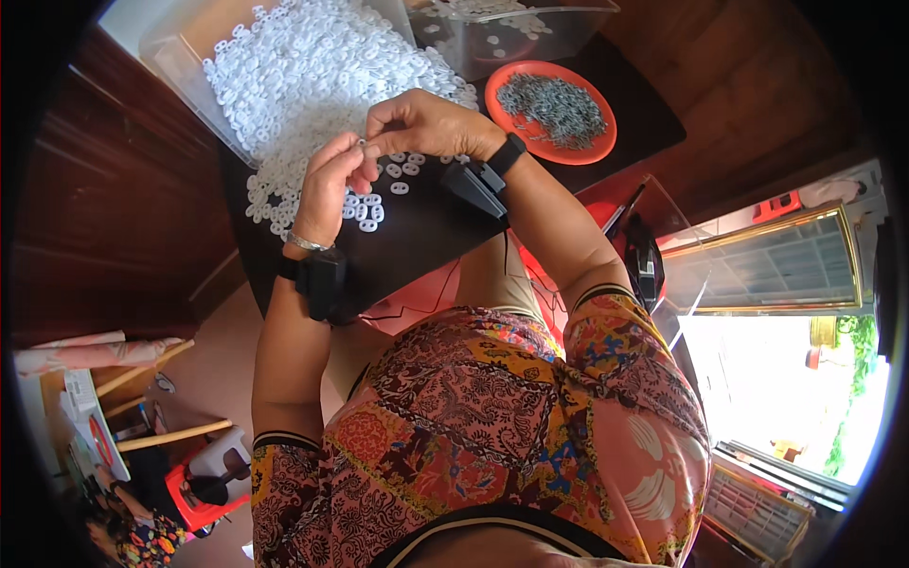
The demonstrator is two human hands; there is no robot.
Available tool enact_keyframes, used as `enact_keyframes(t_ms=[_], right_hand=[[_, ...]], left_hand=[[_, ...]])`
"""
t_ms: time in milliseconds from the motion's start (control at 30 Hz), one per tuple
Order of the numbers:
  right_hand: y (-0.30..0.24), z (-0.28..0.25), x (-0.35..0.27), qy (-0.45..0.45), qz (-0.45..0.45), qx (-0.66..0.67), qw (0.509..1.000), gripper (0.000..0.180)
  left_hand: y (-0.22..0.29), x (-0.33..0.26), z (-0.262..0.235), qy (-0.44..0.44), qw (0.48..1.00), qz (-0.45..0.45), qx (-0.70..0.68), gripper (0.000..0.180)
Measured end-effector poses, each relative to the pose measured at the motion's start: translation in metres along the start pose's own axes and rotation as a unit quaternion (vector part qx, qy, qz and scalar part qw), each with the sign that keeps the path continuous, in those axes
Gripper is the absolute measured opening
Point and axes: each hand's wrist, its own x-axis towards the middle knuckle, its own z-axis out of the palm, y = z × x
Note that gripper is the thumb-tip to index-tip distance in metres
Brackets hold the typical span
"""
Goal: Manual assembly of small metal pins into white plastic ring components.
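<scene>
My left hand (329, 185) and my right hand (423, 126) meet fingertip to fingertip over the edge of a heap of white pieces (322, 85). Each piece is a small flat plastic oval with two holes. The left fingers are pinched together, and a tiny pale bit shows at their tips, too small to name. Thumb and forefinger of my right hand close at the same spot; what they grip is hidden. Below the hands, several loose white ovals (367, 225) lie on the dark tabletop (417, 246).
The heap spills from a clear plastic bin (180, 95). A second clear bin (473, 43) holds more white pieces. On the right, an orange-red plate (493, 99) carries small grey metal parts (559, 109) like screws or pins. Behind at lower left are a red chair (189, 497) and another person (137, 521).
</scene>
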Motion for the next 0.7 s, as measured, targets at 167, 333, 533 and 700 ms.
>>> enact_keyframes(t_ms=[167, 333, 533, 700], right_hand=[[-0.013, -0.004, -0.004, -0.054, 0.019, -0.018, 0.998, 0.022], [-0.031, -0.031, -0.024, -0.010, 0.010, -0.181, 0.983, 0.022], [-0.010, -0.102, -0.080, 0.075, 0.135, -0.389, 0.908, 0.020], [0.015, -0.101, -0.095, 0.021, 0.143, -0.393, 0.908, 0.020]], left_hand=[[0.005, -0.002, 0.000, -0.059, 0.998, -0.003, 0.009, 0.022], [0.007, -0.003, 0.001, -0.030, 0.999, -0.001, 0.025, 0.023], [0.008, 0.000, -0.002, 0.024, 1.000, -0.006, -0.010, 0.020], [0.004, 0.000, -0.005, 0.017, 1.000, 0.001, 0.007, 0.020]])
